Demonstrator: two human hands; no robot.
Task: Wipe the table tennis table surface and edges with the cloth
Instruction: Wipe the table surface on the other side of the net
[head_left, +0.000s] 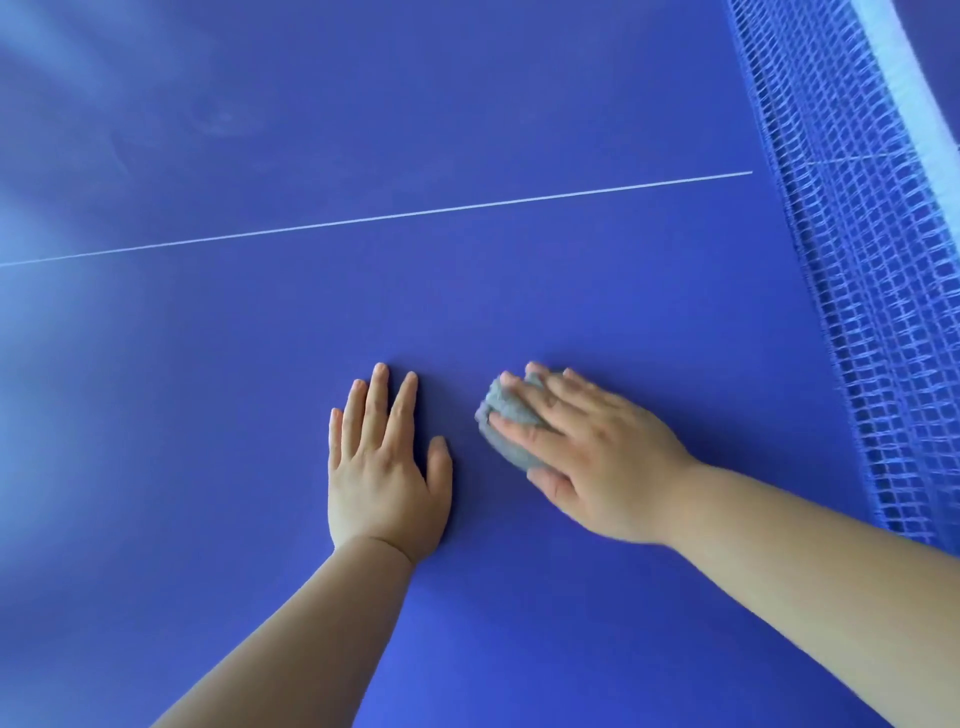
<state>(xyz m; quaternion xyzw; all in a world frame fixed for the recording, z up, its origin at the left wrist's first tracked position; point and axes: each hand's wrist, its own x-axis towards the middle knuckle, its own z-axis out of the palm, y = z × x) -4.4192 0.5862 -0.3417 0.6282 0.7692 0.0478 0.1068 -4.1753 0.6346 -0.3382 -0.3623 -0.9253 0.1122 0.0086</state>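
The blue table tennis table (467, 291) fills the view. A bunched grey cloth (506, 423) lies on its surface under my right hand (587, 452), whose fairly straight fingers press it down, thumb beside its near end. My left hand (384, 467) lies flat on the table, palm down with fingers spread, a short way left of the cloth and apart from it.
A thin white centre line (395, 214) crosses the surface from left to right. The blue net (857, 260) with its white top band (904, 83) runs along the right side, close to my right forearm. Faint smudges mark the far surface (223, 119).
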